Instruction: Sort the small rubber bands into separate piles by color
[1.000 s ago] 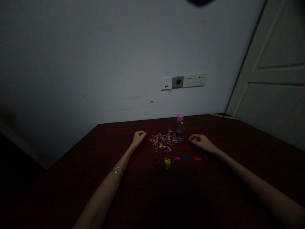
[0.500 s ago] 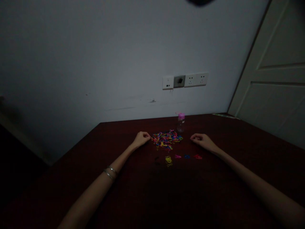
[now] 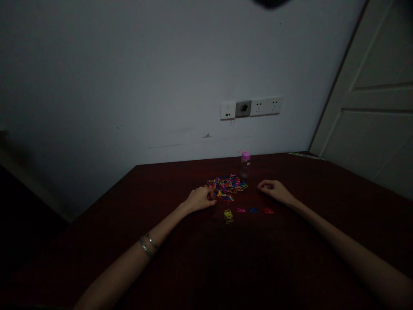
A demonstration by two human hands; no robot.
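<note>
The left hand [image 3: 200, 199] lies on the dark red table [image 3: 290, 267] with its fingers curled together, their tips touching the near-left edge of a heap of small coloured rubber bands [image 3: 226, 186]; whether a band is pinched between them cannot be told in the dim light. Two thin bracelets [image 3: 148, 245] ring that forearm. The right hand [image 3: 274, 190] rests on the table to the right of the heap, apart from it, fingers loosely curled inward on nothing that can be seen.

The heap sits in the middle of the table, between the two hands. Nearer the person, in a short row, lie small sorted clusters: yellow bands [image 3: 228, 215], then pink bands [image 3: 240, 210], blue bands [image 3: 253, 210] and red bands [image 3: 267, 210], each apart from the next. Just beyond the heap stands a small clear bottle with a pink cap [image 3: 245, 164], upright. On the wall [image 3: 129, 86] behind is a strip of sockets [image 3: 251, 107], and a panelled door [image 3: 374, 112] stands at the right.
</note>
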